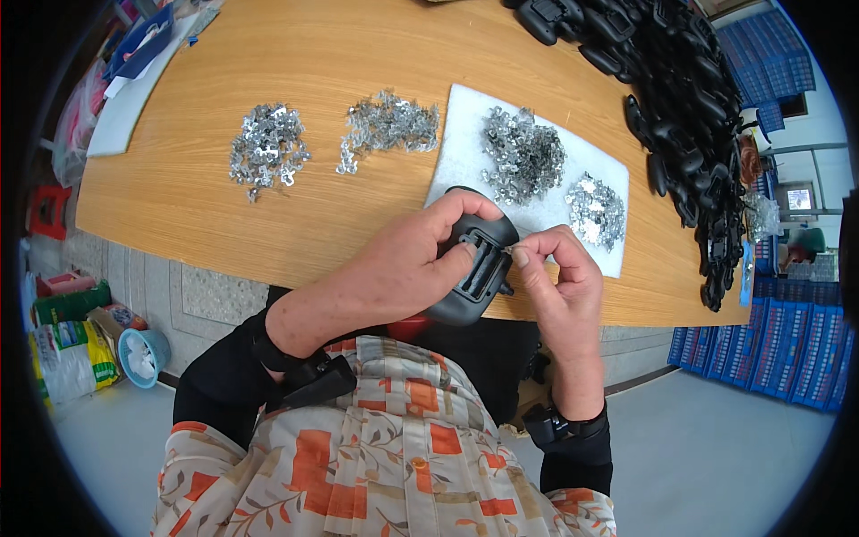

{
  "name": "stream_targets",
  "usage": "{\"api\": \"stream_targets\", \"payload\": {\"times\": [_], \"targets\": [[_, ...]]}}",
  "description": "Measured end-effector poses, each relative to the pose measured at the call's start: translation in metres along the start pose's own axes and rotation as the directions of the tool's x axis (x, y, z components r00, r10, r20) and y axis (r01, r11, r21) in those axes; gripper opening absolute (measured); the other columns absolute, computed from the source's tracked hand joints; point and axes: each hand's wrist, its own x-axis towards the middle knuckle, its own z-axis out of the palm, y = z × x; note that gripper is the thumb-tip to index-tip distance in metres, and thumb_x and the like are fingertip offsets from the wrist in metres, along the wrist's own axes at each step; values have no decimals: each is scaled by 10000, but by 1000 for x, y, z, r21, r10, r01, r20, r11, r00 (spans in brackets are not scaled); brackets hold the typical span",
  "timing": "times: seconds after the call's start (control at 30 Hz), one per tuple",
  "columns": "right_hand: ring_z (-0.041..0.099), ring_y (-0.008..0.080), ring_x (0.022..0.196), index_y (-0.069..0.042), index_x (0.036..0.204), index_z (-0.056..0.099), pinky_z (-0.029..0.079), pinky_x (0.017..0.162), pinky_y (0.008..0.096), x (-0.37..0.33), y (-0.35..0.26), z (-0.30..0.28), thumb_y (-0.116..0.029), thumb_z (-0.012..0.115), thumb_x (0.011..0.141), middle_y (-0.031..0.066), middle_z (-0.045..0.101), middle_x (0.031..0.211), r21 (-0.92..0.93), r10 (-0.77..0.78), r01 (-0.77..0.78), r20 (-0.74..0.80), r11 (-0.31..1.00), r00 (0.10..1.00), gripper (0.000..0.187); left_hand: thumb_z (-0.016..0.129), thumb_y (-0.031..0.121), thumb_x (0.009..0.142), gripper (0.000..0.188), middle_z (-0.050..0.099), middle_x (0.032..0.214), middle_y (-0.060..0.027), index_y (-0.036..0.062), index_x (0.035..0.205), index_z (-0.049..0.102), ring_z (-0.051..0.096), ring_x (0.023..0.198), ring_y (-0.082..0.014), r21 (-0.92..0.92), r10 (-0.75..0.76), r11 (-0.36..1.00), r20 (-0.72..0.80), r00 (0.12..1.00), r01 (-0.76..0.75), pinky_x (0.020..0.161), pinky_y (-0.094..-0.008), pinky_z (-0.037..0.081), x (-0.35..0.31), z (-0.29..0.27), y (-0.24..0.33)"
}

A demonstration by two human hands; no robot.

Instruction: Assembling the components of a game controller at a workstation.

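Note:
My left hand [407,264] is closed round a black plastic housing [461,310] at the table's near edge, the thumb lying on its open battery compartment [484,268]. The compartment has long parallel slots and faces up. My right hand [565,277] pinches a small metal piece [510,250] against the compartment's right side. Thumb and finger partly cover this piece, so its full shape does not show. Just beyond the housing, a heap of silvery metal battery contacts [523,157] lies on a white foam sheet [456,134], with a smaller heap [595,211] to its right.
Two more heaps of metal pieces, one at left [268,148] and one at centre [389,125], lie on the wooden table [188,197]. Black plastic housings [684,134] are piled along its right side. Blue crates [769,349] stand at right; a light-blue basket [143,358] is on the left floor.

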Motion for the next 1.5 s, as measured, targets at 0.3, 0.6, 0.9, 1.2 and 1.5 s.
{"api": "stream_targets", "payload": {"times": [0.3,0.6,0.9,1.2,1.5], "targets": [[573,235,799,-86,886,687,398,813,393,-3,4,12,-46,770,782,34,611,802,-599,-420,388,93,701,903,139,482,-32,993,396,648,1036,-68,22,1381,429,618,904,-74,120,-45,992,-12,999,46,763,-251,511,3,1,-8],[574,234,828,-76,1151,730,411,854,400,-19,5,8,-28,769,706,46,598,834,-608,-373,394,168,689,912,450,476,-38,990,413,660,1071,-89,22,1395,416,636,966,-101,95,-29,995,-34,999,32,822,-263,519,5,0,-15],[611,53,843,-5,1378,504,532,699,229,-26,2,11,-181,616,1032,-3,678,1044,516,417,-425,140,743,898,404,489,-22,994,569,651,1032,-63,59,1523,294,623,931,-82,-65,-24,998,9,1000,24,817,-257,513,-9,7,11],[567,8,732,-19,1295,556,481,628,174,-26,-5,12,-156,617,1026,-33,660,904,604,391,-454,243,655,888,307,584,9,949,561,545,1226,-113,37,1481,409,597,1022,-127,256,144,961,-152,978,-102,827,-272,516,-11,10,0],[549,24,701,6,1298,561,476,619,195,-24,-20,15,-120,601,1027,-10,655,880,536,331,-409,241,738,912,302,653,58,862,454,545,1159,-133,-10,1303,572,616,964,-184,652,243,749,-103,965,-119,742,-292,522,-12,9,11]]}}
